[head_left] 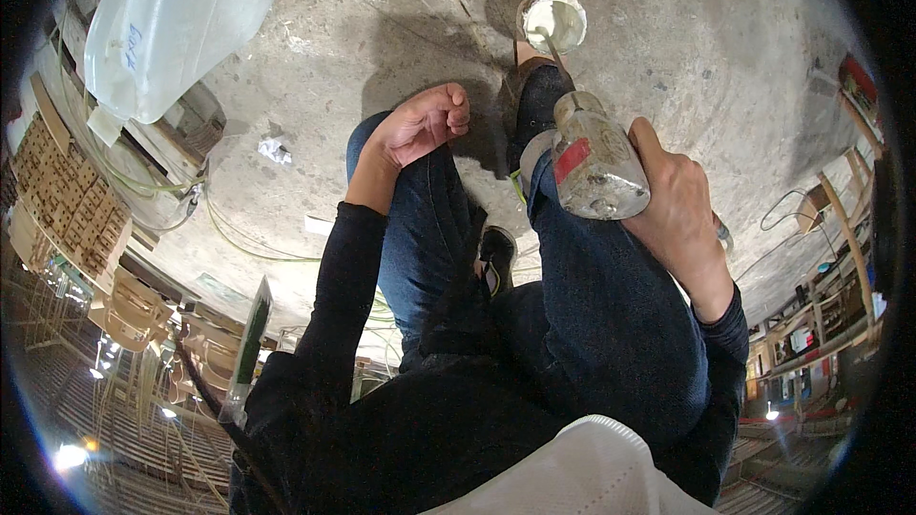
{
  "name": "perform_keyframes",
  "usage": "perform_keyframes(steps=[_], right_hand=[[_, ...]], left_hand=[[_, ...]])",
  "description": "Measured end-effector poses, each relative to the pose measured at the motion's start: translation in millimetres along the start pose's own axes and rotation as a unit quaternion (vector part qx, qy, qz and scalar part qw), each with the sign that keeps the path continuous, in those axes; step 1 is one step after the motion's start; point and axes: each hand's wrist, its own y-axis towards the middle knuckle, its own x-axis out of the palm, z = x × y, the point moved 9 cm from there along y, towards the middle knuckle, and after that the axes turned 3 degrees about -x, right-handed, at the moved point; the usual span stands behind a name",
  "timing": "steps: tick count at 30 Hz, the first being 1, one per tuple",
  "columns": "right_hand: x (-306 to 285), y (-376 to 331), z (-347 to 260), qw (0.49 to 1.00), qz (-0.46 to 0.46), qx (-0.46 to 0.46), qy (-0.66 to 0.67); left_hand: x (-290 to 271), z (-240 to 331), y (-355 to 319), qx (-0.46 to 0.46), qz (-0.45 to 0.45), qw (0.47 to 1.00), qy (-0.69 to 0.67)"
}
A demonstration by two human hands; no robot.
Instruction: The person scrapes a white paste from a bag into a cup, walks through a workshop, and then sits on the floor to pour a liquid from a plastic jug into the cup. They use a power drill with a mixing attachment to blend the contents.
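Observation:
In my right hand [677, 195] is a scuffed grey metal canister [606, 176] with a red patch and a short tan neck. It is tilted above my right knee, neck toward a small round can [570, 23]. The can stands on the concrete floor beyond my right shoe and holds a thick white substance like paint. A thin brownish strip, stick-like, runs between the can and the neck; I cannot tell whether both ends touch. Over my left knee my left hand [425, 124] is curled into a fist, with nothing visible in it.
A big translucent plastic container [191, 10] stands at the far left. Crumpled white paper [275, 150] and a yellow-green hose [243, 246] lie on the concrete floor. Stacked wooden pieces [72, 195] line the left side. Wooden frames [844, 238] and a dark cable are at right.

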Motion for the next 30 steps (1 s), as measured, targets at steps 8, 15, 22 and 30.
perform_keyframes(steps=[8,15,22,30], right_hand=[[-0.9,-2.1,1.1,1.000,0.001,0.001,0.011],[0.0,-2.4,1.9,1.000,-0.001,-0.004,0.013],[0.4,-0.4,0.2,0.999,0.032,-0.015,-0.023],[-0.6,0.1,-0.9,1.000,0.002,-0.009,-0.018]], left_hand=[[-2.2,-0.4,0.7,-0.001,0.002,1.000,0.000],[-0.3,0.6,-0.4,0.002,-0.002,1.000,-0.005],[-2.7,-0.5,1.7,0.003,-0.006,1.000,-0.003],[-2.3,0.2,1.9,-0.003,-0.019,1.000,-0.005]])
